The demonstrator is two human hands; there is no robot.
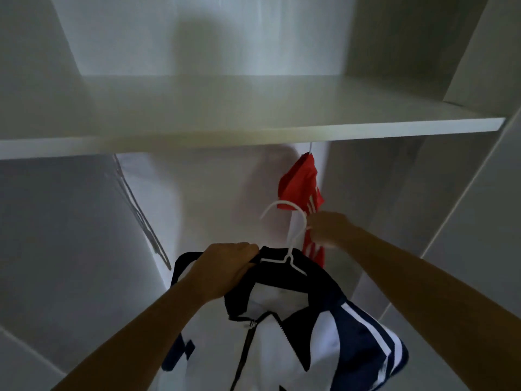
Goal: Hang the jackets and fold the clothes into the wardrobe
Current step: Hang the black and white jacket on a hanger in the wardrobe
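Observation:
A navy and white zip jacket (284, 334) hangs on a white hanger (293, 235) in front of me, inside the white wardrobe. My left hand (225, 266) grips the jacket's dark collar at the left shoulder. My right hand (327, 230) pinches the neck of the hanger just below its hook. The hook points up and left, below the shelf. Behind my right hand a red jacket with white stripes (301, 187) hangs from under the shelf.
A white shelf (253, 131) crosses the wardrobe above the hanging space. Bare hangers (141, 215) hang at the left against the side panel. White side walls close in on both sides.

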